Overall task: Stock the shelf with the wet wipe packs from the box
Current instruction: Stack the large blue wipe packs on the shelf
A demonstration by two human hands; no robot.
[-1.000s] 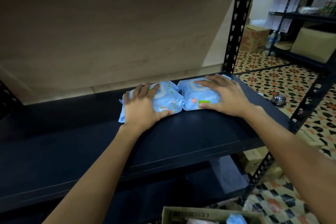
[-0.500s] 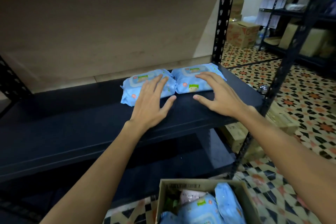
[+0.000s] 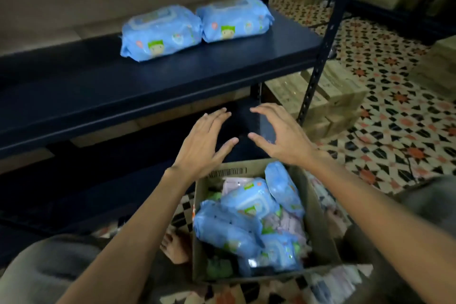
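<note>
Both hands, left hand [image 3: 206, 140] and right hand [image 3: 281, 136], hovered spread and empty; boxed packs [image 3: 246, 219] lay at six o'clock, the box [image 3: 318, 217] bottom hidden.

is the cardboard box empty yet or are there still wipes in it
Not empty. The cardboard box holds several blue wet wipe packs piled inside.

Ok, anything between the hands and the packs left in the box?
Nothing visible. Left hand and right hand hover open above the box, whose top is open, with blue packs lying exposed.
</note>
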